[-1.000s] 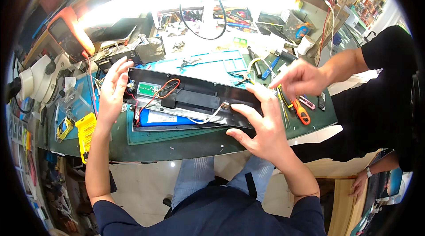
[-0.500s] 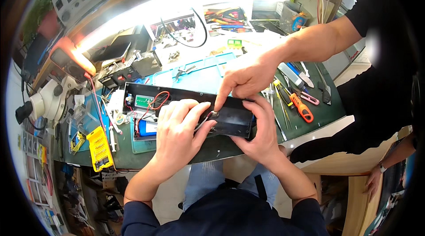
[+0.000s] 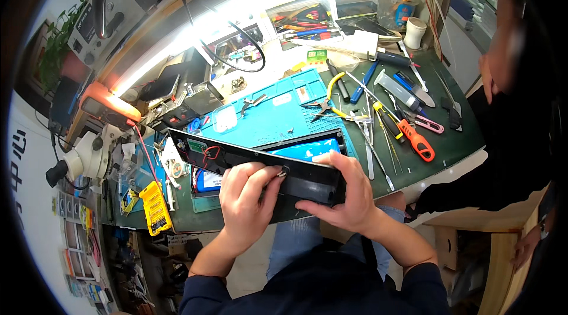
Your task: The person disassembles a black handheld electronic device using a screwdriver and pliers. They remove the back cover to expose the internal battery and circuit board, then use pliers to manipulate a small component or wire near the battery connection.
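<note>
Both my hands are on a tilted black panel [image 3: 305, 188] at the middle of the bench. My left hand [image 3: 248, 199] is closed, thumb and index finger on a small metal fitting [image 3: 282, 172] in the panel, partly hidden by them. My right hand [image 3: 349, 202] grips the panel's right end. A small green board [image 3: 195, 144] and red wires are on the panel's left part. Behind and below it lies a blue battery pack [image 3: 302, 148] in a black case.
A blue silicone mat [image 3: 266, 108] lies behind; pliers, screwdrivers [image 3: 417, 140] and tools are at right. A yellow bit case [image 3: 155, 208], microscope [image 3: 83, 158] and orange multimeter [image 3: 106, 105] are at left. Another person's hand [image 3: 489, 75] is at the right edge.
The other person's pointing hand has withdrawn from the panel to the right edge. My hands have closed in on the panel, which now tilts up, showing more of the blue pack behind it.
</note>
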A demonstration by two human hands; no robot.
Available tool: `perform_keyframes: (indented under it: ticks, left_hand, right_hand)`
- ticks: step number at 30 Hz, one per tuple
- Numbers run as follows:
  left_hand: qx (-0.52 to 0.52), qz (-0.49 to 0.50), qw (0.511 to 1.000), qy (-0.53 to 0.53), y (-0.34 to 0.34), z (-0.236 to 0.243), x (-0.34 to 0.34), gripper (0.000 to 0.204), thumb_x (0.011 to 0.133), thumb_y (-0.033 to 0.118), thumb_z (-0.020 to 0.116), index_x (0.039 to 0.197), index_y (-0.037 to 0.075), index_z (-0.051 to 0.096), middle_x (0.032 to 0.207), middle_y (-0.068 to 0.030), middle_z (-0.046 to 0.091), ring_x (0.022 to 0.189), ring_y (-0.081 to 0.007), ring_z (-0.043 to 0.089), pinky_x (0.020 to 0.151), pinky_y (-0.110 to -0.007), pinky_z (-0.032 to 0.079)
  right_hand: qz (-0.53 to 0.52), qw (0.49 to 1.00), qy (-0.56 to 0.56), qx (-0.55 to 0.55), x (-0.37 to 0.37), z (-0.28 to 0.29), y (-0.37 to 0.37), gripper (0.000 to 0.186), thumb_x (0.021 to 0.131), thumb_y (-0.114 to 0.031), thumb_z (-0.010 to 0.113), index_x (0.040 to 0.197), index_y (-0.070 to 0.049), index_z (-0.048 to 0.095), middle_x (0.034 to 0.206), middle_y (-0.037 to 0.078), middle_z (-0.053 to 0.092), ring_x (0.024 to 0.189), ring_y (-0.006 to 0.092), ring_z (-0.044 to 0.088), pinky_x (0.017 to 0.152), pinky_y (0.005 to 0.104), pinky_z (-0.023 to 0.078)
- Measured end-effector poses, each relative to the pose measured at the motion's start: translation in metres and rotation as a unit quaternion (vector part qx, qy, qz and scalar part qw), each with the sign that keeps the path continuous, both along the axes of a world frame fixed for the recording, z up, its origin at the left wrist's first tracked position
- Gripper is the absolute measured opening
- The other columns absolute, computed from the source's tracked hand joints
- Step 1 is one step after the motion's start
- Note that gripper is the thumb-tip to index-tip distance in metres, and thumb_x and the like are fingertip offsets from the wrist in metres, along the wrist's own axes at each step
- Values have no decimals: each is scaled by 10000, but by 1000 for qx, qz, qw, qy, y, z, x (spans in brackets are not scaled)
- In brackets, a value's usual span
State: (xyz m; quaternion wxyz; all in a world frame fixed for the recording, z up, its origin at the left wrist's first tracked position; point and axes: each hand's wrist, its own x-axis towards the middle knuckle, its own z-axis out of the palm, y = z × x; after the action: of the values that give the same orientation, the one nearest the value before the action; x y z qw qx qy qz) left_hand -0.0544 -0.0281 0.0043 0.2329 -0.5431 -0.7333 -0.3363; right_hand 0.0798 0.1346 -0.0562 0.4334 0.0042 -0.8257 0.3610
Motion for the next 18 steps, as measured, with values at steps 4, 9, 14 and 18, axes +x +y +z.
perform_keyframes:
  ticks: [4, 9, 14, 18]
  left_hand:
    - [20, 19, 1000, 1, -7, -10, 13, 342, 727, -4, 884, 1013, 51, 706, 958, -94, 697, 809, -298, 655, 715, -399, 505]
    - [77, -7, 995, 56, -29, -37, 18, 339, 704, -54, 861, 981, 25, 681, 974, -140, 708, 882, -369, 708, 789, -450, 575]
    - [158, 38, 987, 22, -37, -73, 30, 237, 859, 97, 784, 1053, -7, 696, 1139, -191, 725, 999, -366, 728, 878, -447, 596]
    - [276, -117, 913, -276, -62, -124, 32, 373, 991, 199, 575, 1252, -60, 637, 1240, -211, 705, 1083, -321, 724, 914, -421, 604]
  right_hand:
    - [18, 992, 118, 38, -7, 0, -4, 751, 739, -191, 953, 1338, -23, 533, 1287, 134, 683, 1006, 261, 672, 908, 408, 506]
    - [113, 950, 273, 102, -17, -12, -4, 448, 881, -127, 796, 1270, -125, 573, 1254, 139, 675, 993, 252, 671, 795, 379, 599]
    - [92, 922, 340, 159, -23, -16, -19, 439, 841, -130, 755, 1241, -173, 580, 1194, 56, 663, 983, 227, 654, 735, 338, 632]
    - [91, 924, 319, 191, -18, -16, -25, 489, 806, -124, 774, 1244, -205, 572, 1168, -6, 665, 1016, 216, 645, 757, 343, 648]
